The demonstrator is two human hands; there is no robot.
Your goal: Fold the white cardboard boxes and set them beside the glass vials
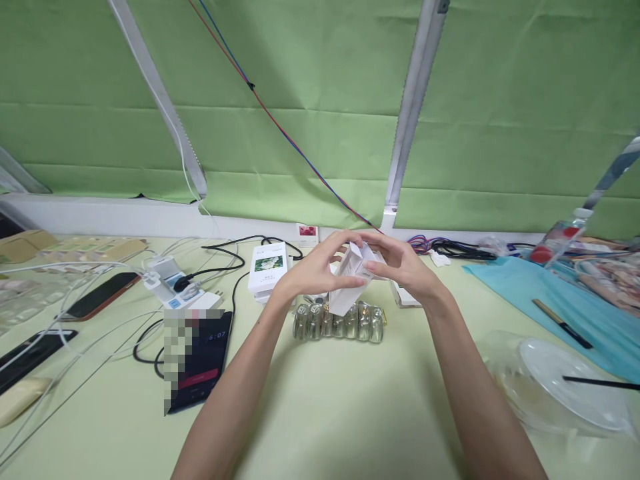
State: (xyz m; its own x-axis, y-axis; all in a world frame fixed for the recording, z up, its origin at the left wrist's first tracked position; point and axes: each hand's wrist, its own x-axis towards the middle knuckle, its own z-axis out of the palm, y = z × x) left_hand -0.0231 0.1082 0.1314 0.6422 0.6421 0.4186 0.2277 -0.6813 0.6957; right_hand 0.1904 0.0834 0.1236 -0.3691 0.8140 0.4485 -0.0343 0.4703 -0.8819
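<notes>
Between both hands, above the table, I hold a small white carton, tilted, with flaps showing at its upper end. My left hand grips it from the left, thumb along the near side. From the right, my right hand has its fingers on the flap end. Just below and behind the carton stands a row of several small clear glass bottles, partly covered by it. White boxes with a flower picture are stacked left of my left hand. Another white box is partly hidden behind my right wrist.
Phones and a dark tablet-like device lie left among cables and a power strip. On the right are a blue cloth with a knife, a plastic bottle and a lidded clear tub. Green sheeting hangs behind.
</notes>
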